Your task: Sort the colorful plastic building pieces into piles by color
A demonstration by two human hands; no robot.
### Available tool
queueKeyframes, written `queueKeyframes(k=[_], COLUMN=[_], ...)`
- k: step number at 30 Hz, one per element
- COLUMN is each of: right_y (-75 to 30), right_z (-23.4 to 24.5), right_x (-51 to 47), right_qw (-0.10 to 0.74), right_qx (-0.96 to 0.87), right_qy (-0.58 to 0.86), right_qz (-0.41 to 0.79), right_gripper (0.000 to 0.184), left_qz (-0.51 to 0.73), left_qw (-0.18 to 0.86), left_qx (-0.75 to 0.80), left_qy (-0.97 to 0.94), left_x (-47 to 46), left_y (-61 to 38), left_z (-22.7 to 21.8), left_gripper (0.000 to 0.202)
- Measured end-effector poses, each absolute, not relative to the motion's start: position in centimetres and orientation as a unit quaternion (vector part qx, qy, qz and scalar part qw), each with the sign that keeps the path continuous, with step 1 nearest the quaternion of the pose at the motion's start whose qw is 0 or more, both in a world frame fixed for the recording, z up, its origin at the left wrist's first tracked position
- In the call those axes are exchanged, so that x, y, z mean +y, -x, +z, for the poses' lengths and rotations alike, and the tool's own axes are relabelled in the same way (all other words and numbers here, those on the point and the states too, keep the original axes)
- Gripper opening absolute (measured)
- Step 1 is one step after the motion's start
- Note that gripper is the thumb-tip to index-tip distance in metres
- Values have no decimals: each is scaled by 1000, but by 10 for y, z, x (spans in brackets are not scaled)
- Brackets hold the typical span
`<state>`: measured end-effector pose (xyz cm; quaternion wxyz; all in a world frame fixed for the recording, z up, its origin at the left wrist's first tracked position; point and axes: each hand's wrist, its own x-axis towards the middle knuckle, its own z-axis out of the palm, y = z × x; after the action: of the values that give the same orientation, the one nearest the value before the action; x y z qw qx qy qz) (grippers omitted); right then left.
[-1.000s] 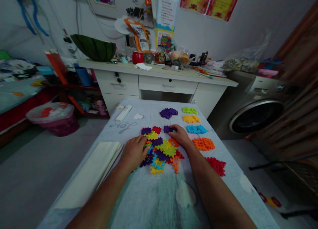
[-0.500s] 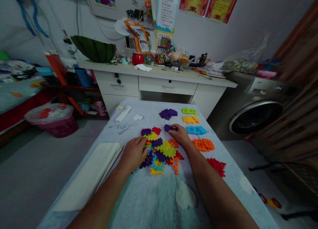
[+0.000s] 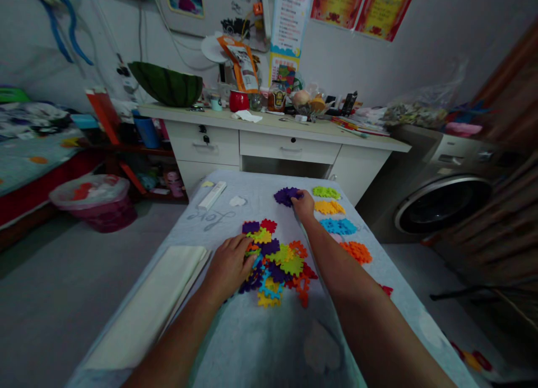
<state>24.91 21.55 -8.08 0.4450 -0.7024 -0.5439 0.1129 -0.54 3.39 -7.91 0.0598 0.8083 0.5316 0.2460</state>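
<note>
At the far end of the table, my right hand is closed on a purple interlocking toy piece at the edge of a group of purple pieces. The held piece is mostly hidden by my fingers. My left hand rests at the left side of a mixed heap of flat, notched plastic pieces. Its fingers are curved and touch the heap, thumb apart from the forefinger. Purple, yellow, lime, red, orange and blue pieces overlap in that heap.
Along the right run sorted groups: lime, yellow, blue and orange pieces. Red pieces are partly behind my right forearm. A folded white cloth and a white box lie on the left.
My right hand has moved away from me with the purple piece, from beside the heap to the purple group. My left hand stays at the heap. The view has shifted slightly.
</note>
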Motion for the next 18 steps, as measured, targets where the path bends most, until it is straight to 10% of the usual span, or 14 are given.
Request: queueKeyframes(k=[18], right_y=[-237], right_z=[-73], right_x=[157], right_qw=[390], right_qx=[-678], right_qy=[588], right_qz=[207], right_gripper=[19], left_qz=[344], left_qw=[116], left_qx=[528], left_qy=[-768], left_x=[35], left_y=[5], left_z=[-83], left_gripper=[37])
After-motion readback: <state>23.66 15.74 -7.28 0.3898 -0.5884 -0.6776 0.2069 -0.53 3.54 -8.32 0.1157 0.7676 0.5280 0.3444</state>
